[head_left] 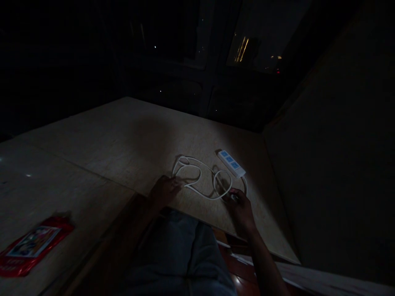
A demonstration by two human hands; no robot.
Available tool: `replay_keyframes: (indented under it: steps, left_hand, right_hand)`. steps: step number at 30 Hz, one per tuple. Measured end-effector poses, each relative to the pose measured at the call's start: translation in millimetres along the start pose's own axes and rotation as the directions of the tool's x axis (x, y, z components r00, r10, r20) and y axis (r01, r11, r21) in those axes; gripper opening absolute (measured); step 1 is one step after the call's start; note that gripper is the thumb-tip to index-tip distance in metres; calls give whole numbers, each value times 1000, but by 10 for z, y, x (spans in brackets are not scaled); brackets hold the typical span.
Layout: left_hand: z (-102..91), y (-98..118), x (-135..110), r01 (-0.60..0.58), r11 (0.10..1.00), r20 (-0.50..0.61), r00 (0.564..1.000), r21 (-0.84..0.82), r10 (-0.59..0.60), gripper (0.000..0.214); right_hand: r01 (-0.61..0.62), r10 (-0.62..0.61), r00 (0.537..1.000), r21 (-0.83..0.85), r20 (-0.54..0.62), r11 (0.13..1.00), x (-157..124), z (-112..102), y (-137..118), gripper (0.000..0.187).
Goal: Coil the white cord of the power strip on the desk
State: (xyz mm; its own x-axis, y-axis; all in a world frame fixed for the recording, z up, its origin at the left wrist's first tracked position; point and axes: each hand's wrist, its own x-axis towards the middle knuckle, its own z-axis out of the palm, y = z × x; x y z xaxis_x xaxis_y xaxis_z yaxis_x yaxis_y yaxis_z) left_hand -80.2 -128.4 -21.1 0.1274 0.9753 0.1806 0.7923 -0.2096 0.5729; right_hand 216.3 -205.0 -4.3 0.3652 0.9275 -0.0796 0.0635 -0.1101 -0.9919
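Observation:
A white power strip (232, 163) with blue socket faces lies at an angle on the pale stone-like surface. Its white cord (191, 165) runs out from the near end and spreads in loose loops. My left hand (166, 190) is at the left end of the loops, its fingers closed on the cord. On the right, my right hand (241, 206) grips the cord below the small round loop, just near the strip. A small shiny thing shows at its fingertips, too dark to make out.
A red packet (33, 246) with a picture label lies at the lower left. The pale surface (105, 135) reaches back to dark windows (240, 49). A wall (333, 164) bounds the right side. My legs (185, 255) are below the near edge.

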Motion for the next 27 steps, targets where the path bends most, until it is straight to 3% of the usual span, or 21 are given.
replay_keyframes:
  steps: [4, 9, 12, 16, 19, 23, 27]
  left_hand:
    - [6, 24, -133, -149, 970, -23, 988, 194, 156, 51]
    - [61, 18, -139, -387, 899, 45, 921, 208, 386, 34]
    - [102, 6, -82, -414, 893, 61, 910, 177, 410, 27]
    - [107, -22, -22, -399, 912, 83, 916, 96, 392, 25]
    - [77, -35, -31, -383, 921, 96, 922, 69, 376, 26]
    - [49, -21, -97, -381, 914, 96, 924, 137, 370, 30]
    - [50, 21, -174, -359, 911, 102, 933, 202, 345, 30]
  right_hand:
    - [3, -3, 1000, 25, -9, 1000, 6, 27, 24, 40]
    - [-11, 20, 998, 145, -66, 989, -16, 12, 92, 40]
    - [-40, 75, 991, 286, -110, 957, 15, -5, 96, 39]
    - [-7, 103, 985, 566, -137, 824, 187, -77, 25, 25]
    - [80, 36, 986, 646, -164, 759, 391, -143, -140, 19]
    - [285, -145, 956, 696, -254, 660, 627, -187, -542, 14]
    - [375, -244, 927, 722, -285, 581, 663, -197, -971, 10]
